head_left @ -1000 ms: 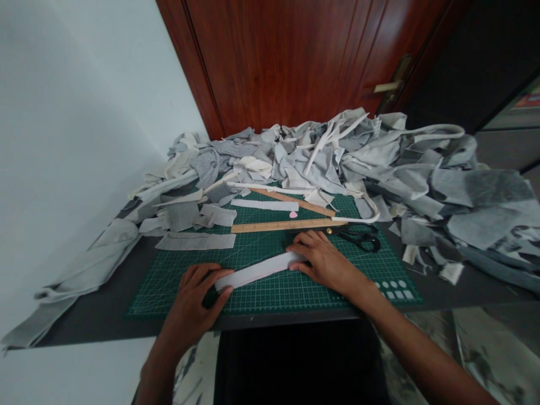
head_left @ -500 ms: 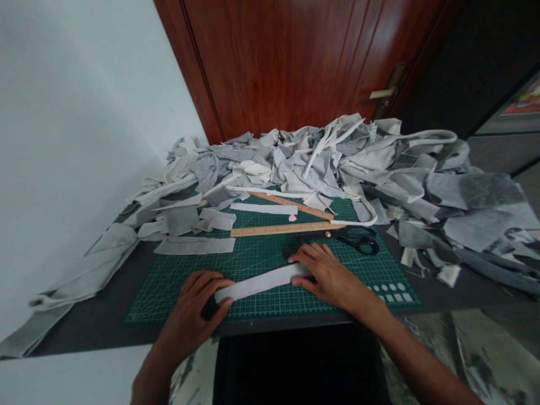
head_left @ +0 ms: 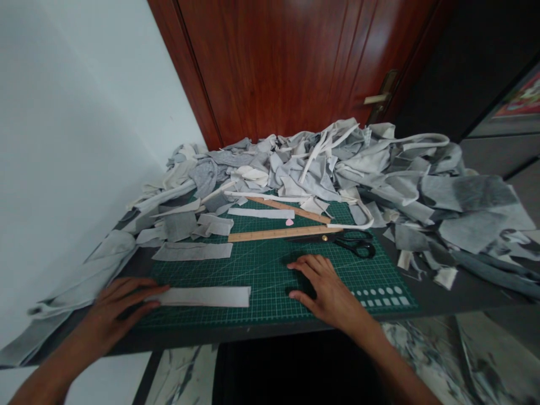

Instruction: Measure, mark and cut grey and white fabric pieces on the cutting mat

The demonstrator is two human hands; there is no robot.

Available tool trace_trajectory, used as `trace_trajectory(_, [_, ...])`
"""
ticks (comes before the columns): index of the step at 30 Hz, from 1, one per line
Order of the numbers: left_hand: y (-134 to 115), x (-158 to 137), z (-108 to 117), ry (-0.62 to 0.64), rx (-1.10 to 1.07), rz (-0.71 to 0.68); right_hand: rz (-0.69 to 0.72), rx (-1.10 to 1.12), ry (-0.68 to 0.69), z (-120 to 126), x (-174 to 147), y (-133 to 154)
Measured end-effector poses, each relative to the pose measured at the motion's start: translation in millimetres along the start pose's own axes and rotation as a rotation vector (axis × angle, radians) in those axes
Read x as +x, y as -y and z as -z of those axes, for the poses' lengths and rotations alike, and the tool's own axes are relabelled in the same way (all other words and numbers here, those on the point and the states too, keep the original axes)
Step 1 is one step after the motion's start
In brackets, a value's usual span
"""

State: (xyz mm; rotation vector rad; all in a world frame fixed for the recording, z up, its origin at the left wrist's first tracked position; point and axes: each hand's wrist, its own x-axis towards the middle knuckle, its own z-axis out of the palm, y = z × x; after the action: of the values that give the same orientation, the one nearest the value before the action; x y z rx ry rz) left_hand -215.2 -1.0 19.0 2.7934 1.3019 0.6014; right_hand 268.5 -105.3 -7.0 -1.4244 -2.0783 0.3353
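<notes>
A pale grey fabric strip (head_left: 206,296) lies nearly level over the front left of the green cutting mat (head_left: 265,270). My left hand (head_left: 124,309) pinches its left end between thumb and fingers. On the right, my right hand (head_left: 318,287) is open above the mat, thumb and fingers apart, holding nothing. Just beyond it lie black-handled scissors (head_left: 356,247), their blades alongside a wooden ruler (head_left: 270,233). Another grey strip (head_left: 192,251) rests at the mat's left, and a narrow white strip (head_left: 261,213) lies farther back near a small pink piece (head_left: 289,223).
Heaped grey and white fabric scraps (head_left: 312,163) line the back of the dark table, spreading to its right side. A second wooden ruler (head_left: 295,210) lies slanted by the heap. Folded cloth (head_left: 105,259) runs along the left edge, beside the white wall (head_left: 84,112). Behind stands a wooden door (head_left: 287,67).
The fabric strip has moved left and straightened, drawn by my left hand. My right hand has let go of its other end and opened.
</notes>
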Motion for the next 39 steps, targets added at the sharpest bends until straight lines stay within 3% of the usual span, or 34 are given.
trace_trajectory(5, [46.8,-18.2,31.7,-0.026,0.020,0.003,-0.011,-0.001,-0.051,-2.6,-0.5,-3.0])
trace_trajectory(11, [87.9,-50.2,42.0,-0.062,0.084,0.017,-0.007,0.006,-0.061,-4.4,-1.0,-4.4])
trace_trajectory(14, [92.4,-52.8,44.5,-0.062,0.143,-0.012,-0.007,0.015,-0.071,-4.1,-0.6,-3.6])
trace_trajectory(16, [81.2,-41.8,46.2,-0.054,0.175,-0.034,-0.006,0.020,-0.082,-3.8,-0.5,-3.2])
trace_trajectory(21, [4.7,36.5,38.0,0.014,0.095,-0.061,-0.007,0.058,-0.088,-2.5,-0.3,-3.8])
trace_trajectory(24, [-39.8,107.0,15.7,0.089,0.049,-0.149,-0.011,0.087,-0.095,-1.6,-0.1,-4.9])
trace_trajectory(26, [-54.5,155.1,-6.4,0.152,0.060,-0.189,-0.013,0.095,-0.103,-1.3,-0.2,-5.5])
trace_trajectory(29, [-55.3,217.0,-43.1,0.219,0.085,-0.231,-0.016,0.102,-0.117,-1.2,-1.1,-6.0])
trace_trajectory(32, [-45.4,258.0,-70.5,0.248,0.113,-0.234,-0.033,0.113,-0.125,-1.1,-2.5,-5.9])
trace_trajectory(35, [-36.8,277.5,-80.8,0.282,0.100,-0.263,-0.047,0.135,-0.130,-0.8,-3.4,-5.5])
trace_trajectory(39, [-30.8,281.9,-79.2,0.303,0.079,-0.313,-0.061,0.160,-0.126,-1.0,-3.4,-5.8])
